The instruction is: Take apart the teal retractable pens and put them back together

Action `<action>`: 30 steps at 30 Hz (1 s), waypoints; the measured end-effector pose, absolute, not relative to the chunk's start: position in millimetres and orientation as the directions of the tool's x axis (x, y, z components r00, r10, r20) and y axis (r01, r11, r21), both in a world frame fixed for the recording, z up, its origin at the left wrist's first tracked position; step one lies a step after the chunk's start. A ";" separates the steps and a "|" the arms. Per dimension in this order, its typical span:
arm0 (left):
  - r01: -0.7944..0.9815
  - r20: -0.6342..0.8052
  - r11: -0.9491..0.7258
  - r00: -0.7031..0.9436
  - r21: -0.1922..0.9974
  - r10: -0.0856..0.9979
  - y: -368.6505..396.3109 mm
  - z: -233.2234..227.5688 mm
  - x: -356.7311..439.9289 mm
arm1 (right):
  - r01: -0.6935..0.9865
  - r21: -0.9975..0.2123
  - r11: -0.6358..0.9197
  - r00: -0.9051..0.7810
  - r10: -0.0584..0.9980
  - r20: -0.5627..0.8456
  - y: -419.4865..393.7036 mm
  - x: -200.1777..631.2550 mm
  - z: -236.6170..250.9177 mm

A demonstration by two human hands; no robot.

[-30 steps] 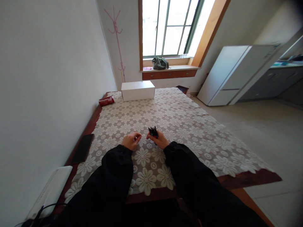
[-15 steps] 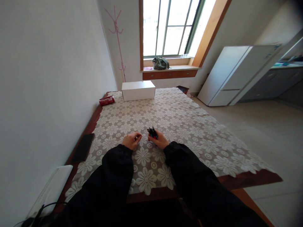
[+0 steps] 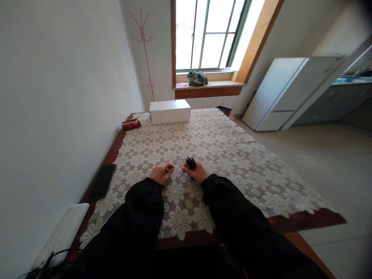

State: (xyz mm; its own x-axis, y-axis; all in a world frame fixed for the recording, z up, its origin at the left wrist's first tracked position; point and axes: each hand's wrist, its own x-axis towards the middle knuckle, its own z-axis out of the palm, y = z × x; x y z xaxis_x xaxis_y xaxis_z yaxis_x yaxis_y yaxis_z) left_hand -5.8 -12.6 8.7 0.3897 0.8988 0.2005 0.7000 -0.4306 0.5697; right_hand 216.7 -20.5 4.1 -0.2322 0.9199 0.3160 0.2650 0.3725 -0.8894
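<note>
In my right hand point(image 3: 200, 172) is a bundle of dark pens point(image 3: 191, 163), with small bits of red and blue showing among them. The fingers wrap round the bundle, and its tips stick up above the thumb. My left hand point(image 3: 162, 173) rests on the lace tablecloth point(image 3: 180, 220) a short way to the left. Its fingers are curled in towards the thumb, and nothing shows in them. The two hands are apart, with a narrow strip of cloth between them.
A white box point(image 3: 170, 112) stands at the table's far end, beside a red packet point(image 3: 131, 124). Along the left edge lie a dark flat tablet-like slab point(image 3: 102, 182) and a white device point(image 3: 62, 232) with a black cable. The wall rises close on the left.
The pens have turned more upright and shifted slightly to the right in my right hand, their lower ends now showing beneath it. My left hand looks unmoved.
</note>
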 end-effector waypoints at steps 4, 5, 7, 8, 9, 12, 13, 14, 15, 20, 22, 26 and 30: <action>0.711 0.191 -0.424 0.387 0.561 0.902 -13.1 10.0 -5.7 | 0.162 -0.924 0.346 -0.257 0.919 0.299 -22.8 214.4 8.9; 0.712 0.190 -0.422 0.386 0.560 0.903 -13.2 10.2 -5.6 | 0.142 -0.930 0.339 -0.258 0.920 0.296 -22.9 213.9 9.2; 0.711 0.191 -0.424 0.387 0.561 0.902 -13.1 10.2 -5.7 | 0.118 -0.938 0.327 -0.252 0.923 0.290 -22.6 213.3 9.0; 0.707 0.193 -0.427 0.389 0.564 0.901 -13.1 10.0 -5.7 | 0.111 -0.940 0.322 -0.247 0.925 0.288 -22.4 213.1 8.6; 0.703 0.198 -0.430 0.391 0.566 0.899 -12.9 9.8 -5.8 | 0.107 -0.942 0.319 -0.242 0.927 0.287 -22.2 213.0 8.1; 0.692 0.213 -0.440 0.393 0.572 0.895 -12.6 9.2 -5.6 | 0.117 -0.938 0.326 -0.229 0.928 0.294 -21.6 213.4 7.3; 0.692 0.215 -0.441 0.392 0.571 0.894 -12.4 9.2 -5.4 | 0.124 -0.935 0.332 -0.224 0.928 0.299 -21.4 213.7 7.1; 0.695 0.214 -0.439 0.391 0.569 0.895 -12.3 9.3 -5.3 | 0.133 -0.931 0.339 -0.220 0.926 0.305 -21.1 214.0 7.0; 0.698 0.210 -0.436 0.389 0.568 0.897 -12.2 9.5 -5.1 | 0.143 -0.927 0.348 -0.219 0.924 0.313 -20.8 214.4 6.8; 0.702 0.190 -0.426 0.392 0.571 0.900 -11.5 9.6 -5.4 | 0.176 -0.905 0.388 -0.230 0.910 0.345 -19.2 216.0 5.7; 0.702 0.193 -0.430 0.394 0.568 0.899 -11.3 9.1 -5.8 | 0.174 -0.905 0.389 -0.236 0.908 0.345 -18.9 216.2 5.7; 0.705 0.195 -0.433 0.396 0.561 0.897 -11.3 8.2 -6.2 | 0.156 -0.908 0.389 -0.263 0.902 0.342 -19.7 215.8 6.8; 0.708 0.196 -0.430 0.391 0.560 0.899 -11.8 8.2 -6.0 | 0.129 -0.917 0.377 -0.262 0.905 0.335 -21.1 215.1 8.1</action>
